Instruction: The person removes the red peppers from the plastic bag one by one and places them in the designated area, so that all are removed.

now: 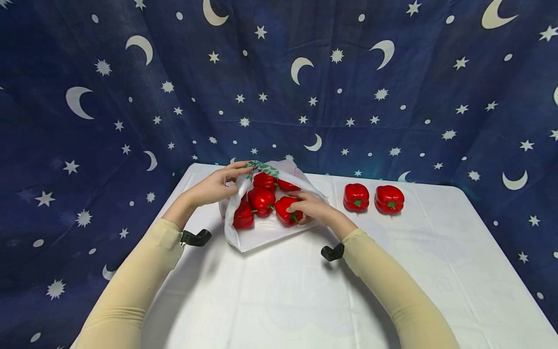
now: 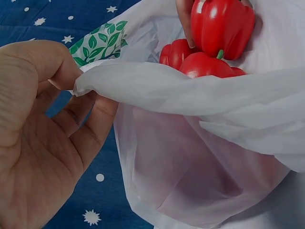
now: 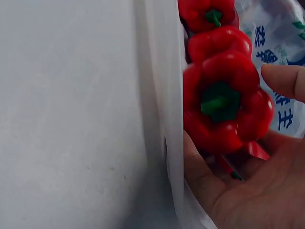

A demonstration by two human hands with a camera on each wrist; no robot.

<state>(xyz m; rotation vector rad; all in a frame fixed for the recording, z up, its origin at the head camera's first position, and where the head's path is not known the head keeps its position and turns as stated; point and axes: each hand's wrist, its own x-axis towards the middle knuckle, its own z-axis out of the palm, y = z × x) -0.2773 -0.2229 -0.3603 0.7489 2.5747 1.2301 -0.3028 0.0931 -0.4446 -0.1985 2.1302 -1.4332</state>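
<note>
A white plastic bag [image 1: 266,237] with a green leaf print lies on its side, its mouth toward me. My left hand [image 1: 213,186] pinches the rim of the bag between thumb and fingers, best seen in the left wrist view [image 2: 47,129]. Inside the bag rest several red bell peppers [image 1: 261,201] with green stems. My right hand [image 1: 314,208] reaches into the mouth and holds a red bell pepper [image 3: 226,102], fingers curled under it and thumb at its side. The bag wall hides part of that hand in the right wrist view.
Two more red bell peppers, one nearer the bag [image 1: 356,198] and one farther right [image 1: 389,199], stand on the white-covered table [image 1: 279,300]. A dark blue cloth [image 1: 270,72] with moons and stars hangs behind and beside the table.
</note>
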